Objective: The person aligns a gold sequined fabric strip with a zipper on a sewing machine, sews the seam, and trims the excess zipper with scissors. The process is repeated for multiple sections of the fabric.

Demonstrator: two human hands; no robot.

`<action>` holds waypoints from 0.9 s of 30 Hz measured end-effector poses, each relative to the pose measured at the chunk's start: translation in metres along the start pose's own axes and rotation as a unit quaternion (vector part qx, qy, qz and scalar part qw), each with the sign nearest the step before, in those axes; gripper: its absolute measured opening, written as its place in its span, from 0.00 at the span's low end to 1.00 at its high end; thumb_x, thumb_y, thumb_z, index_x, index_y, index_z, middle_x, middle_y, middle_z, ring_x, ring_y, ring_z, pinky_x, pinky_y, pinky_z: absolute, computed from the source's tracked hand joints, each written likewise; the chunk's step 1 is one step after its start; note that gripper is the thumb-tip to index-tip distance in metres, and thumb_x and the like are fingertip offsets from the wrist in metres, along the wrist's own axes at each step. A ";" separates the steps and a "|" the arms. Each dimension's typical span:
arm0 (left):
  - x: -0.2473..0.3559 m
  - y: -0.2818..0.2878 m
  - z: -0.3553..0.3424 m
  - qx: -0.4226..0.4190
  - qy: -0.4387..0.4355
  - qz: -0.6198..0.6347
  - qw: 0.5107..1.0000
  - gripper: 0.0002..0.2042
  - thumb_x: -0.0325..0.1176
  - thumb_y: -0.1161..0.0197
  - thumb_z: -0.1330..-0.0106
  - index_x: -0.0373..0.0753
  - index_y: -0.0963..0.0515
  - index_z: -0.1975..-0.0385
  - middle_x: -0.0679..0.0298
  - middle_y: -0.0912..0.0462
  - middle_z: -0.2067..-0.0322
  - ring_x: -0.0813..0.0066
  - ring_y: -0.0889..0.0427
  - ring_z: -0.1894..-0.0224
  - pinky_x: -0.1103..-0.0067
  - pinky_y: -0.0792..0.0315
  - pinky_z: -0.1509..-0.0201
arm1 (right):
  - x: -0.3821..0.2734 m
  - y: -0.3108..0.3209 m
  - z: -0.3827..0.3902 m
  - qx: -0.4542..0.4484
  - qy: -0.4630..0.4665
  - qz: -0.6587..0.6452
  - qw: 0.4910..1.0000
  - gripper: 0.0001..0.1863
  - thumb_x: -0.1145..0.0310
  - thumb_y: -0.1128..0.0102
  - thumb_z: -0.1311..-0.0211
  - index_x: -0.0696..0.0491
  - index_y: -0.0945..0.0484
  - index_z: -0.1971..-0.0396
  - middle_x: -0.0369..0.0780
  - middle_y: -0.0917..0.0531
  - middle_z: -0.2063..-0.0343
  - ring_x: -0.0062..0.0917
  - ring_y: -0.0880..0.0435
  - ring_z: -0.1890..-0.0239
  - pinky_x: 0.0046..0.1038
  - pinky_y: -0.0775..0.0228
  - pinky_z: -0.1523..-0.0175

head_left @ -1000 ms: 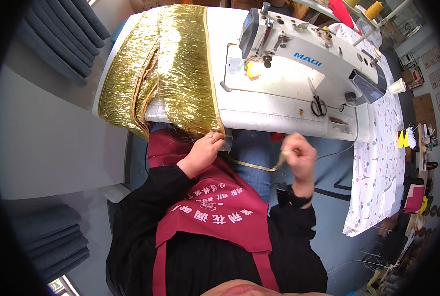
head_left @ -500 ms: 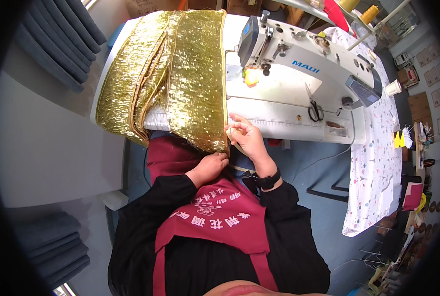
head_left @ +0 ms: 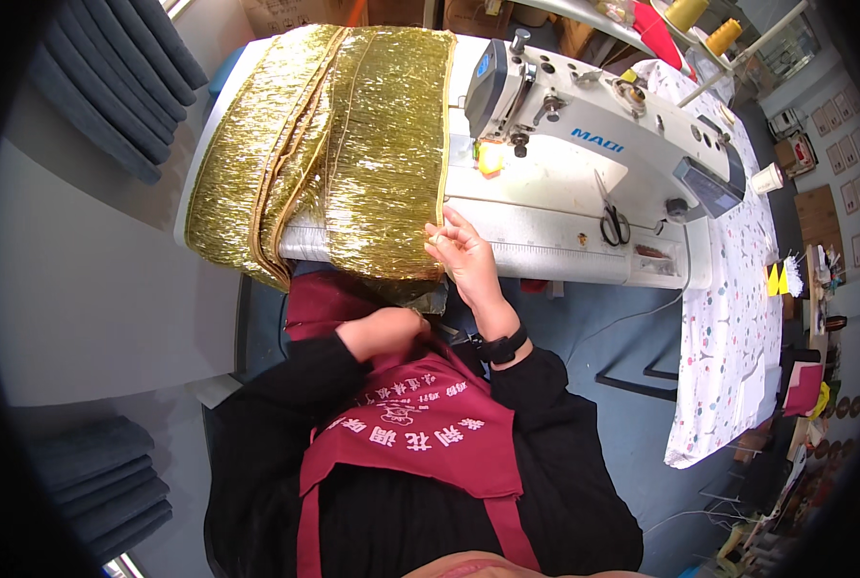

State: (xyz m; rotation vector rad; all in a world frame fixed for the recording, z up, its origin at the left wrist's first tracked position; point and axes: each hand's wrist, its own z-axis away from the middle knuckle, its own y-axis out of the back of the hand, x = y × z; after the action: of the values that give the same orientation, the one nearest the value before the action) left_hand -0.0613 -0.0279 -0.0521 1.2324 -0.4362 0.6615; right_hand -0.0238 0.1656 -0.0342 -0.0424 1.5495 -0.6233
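"Starting near, where are the hands?"

"The left hand (head_left: 382, 332) is low over the red apron (head_left: 410, 414); its fingertips are hidden, so I can't tell if it pinches anything; farther and to the right, the right hand (head_left: 463, 258) pinches the near right edge of the gold fringe (head_left: 386, 164); that fringe lies on the left of the white table (head_left: 545, 222), its near end hanging over."

"What could go wrong?"

"The near edge could drop if the pinch is loose; the shiny strands could snag, or the folds on the left slide, if a hand tugs hard."

"How many of each?"

"Near to far: one apron, two hands, one heap of fringe, maybe more than one piece; one pair of scissors (head_left: 616, 227) to the right; one sewing machine (head_left: 594, 125); two yellow thread cones (head_left: 724, 37), far right."
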 end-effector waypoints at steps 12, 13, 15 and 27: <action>0.014 0.211 -0.068 0.011 -0.101 -0.268 0.958 0.11 0.26 0.36 0.42 0.48 0.21 0.60 0.69 0.15 0.59 0.64 0.20 0.44 0.62 0.41 0.33 | 0.000 -0.016 0.011 0.041 0.135 0.258 0.956 0.05 0.79 0.33 0.42 0.63 0.16 0.65 0.46 0.16 0.46 0.32 0.14 0.46 0.29 0.23 0.41; 0.010 0.210 -0.070 0.006 -0.125 -0.299 0.946 0.10 0.27 0.35 0.42 0.48 0.21 0.61 0.69 0.16 0.60 0.65 0.21 0.45 0.62 0.42 0.32 | -0.001 -0.018 0.012 0.040 0.146 0.265 0.952 0.05 0.79 0.33 0.42 0.63 0.16 0.65 0.46 0.16 0.46 0.33 0.14 0.47 0.30 0.22 0.42; 0.003 0.206 -0.072 -0.027 -0.140 -0.352 0.925 0.09 0.31 0.33 0.43 0.49 0.22 0.63 0.71 0.17 0.62 0.67 0.22 0.46 0.62 0.46 0.32 | -0.002 -0.020 0.015 0.039 0.179 0.311 0.933 0.06 0.79 0.33 0.44 0.61 0.16 0.66 0.47 0.17 0.47 0.38 0.14 0.47 0.33 0.21 0.43; -0.007 0.216 -0.067 0.013 -0.247 -0.400 0.883 0.09 0.37 0.31 0.52 0.48 0.17 0.70 0.70 0.16 0.66 0.71 0.17 0.53 0.69 0.36 0.40 | -0.011 -0.021 0.024 0.017 0.244 0.372 0.895 0.05 0.80 0.35 0.45 0.59 0.20 0.69 0.48 0.16 0.50 0.43 0.14 0.51 0.36 0.21 0.44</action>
State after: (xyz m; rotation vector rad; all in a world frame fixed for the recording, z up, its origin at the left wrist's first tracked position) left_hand -0.2147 0.0747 0.0790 1.4595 -0.2892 -0.3694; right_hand -0.0079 0.1439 -0.0143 0.7567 1.8606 -0.0340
